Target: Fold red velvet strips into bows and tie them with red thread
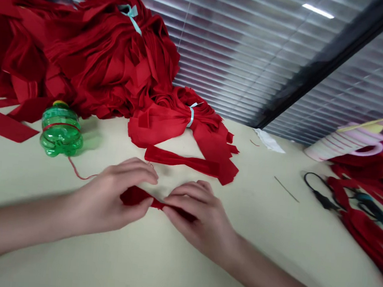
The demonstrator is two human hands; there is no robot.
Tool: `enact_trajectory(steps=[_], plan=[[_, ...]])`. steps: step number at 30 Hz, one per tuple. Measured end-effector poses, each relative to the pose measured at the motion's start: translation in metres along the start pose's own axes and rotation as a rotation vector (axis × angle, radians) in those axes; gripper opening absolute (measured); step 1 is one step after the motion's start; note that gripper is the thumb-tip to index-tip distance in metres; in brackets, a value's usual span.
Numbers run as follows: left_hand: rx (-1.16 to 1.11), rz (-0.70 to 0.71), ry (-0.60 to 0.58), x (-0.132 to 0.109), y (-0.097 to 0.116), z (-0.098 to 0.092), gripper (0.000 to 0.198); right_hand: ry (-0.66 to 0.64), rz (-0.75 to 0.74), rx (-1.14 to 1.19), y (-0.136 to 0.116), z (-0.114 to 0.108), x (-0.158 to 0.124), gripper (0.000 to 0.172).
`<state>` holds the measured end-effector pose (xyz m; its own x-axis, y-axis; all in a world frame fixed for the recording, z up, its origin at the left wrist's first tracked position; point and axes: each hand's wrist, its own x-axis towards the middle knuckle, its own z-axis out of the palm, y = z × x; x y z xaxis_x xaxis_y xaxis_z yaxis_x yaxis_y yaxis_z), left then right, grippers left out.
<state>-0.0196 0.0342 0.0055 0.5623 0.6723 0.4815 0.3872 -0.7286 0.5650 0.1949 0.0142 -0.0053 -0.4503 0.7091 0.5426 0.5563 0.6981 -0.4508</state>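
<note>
Both hands meet low over the pale table (154,256). My left hand (113,197) pinches one end of a small red fabric strip (136,196), thumb under, fingers curled over it. My right hand (198,215) is closed on the other end, its fingers covering the cloth. Just beyond them lies a loose red strip (183,160). A tied bundle of red fabric (180,120), bound with a light blue band, sits behind that.
A big heap of red fabric (85,49) fills the back left. A green plastic bottle base (61,131) with a red thread stands left. Black scissors (321,195), more red strips (368,226) and a pale thread cone (349,139) lie right. Window blinds run behind.
</note>
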Motion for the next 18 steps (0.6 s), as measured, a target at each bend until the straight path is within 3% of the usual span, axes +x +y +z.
enact_trajectory(steps=[3, 6, 8, 11, 15, 18], plan=[[0.16, 0.169, 0.07, -0.003, 0.011, -0.006, 0.02, 0.084, 0.072, -0.025, -0.002, -0.033, 0.007, 0.009], [0.508, 0.314, -0.076, -0.015, 0.024, 0.004, 0.026, 0.11, 0.081, -0.074, -0.005, -0.051, 0.006, 0.011], [0.694, 0.336, -0.159, -0.025, 0.029, 0.014, 0.043, 0.052, 0.048, -0.105, -0.005, -0.049, -0.002, 0.013], [0.789, 0.325, -0.249, -0.036, 0.032, 0.024, 0.063, -0.081, 0.026, -0.147, -0.001, -0.035, -0.019, 0.016], [0.803, 0.323, -0.295, -0.039, 0.031, 0.025, 0.066, -0.109, 0.048, -0.109, 0.006, -0.022, -0.032, 0.016], [0.748, 0.297, -0.253, -0.034, 0.029, 0.021, 0.057, -0.078, 0.065, -0.07, 0.008, -0.023, -0.031, 0.015]])
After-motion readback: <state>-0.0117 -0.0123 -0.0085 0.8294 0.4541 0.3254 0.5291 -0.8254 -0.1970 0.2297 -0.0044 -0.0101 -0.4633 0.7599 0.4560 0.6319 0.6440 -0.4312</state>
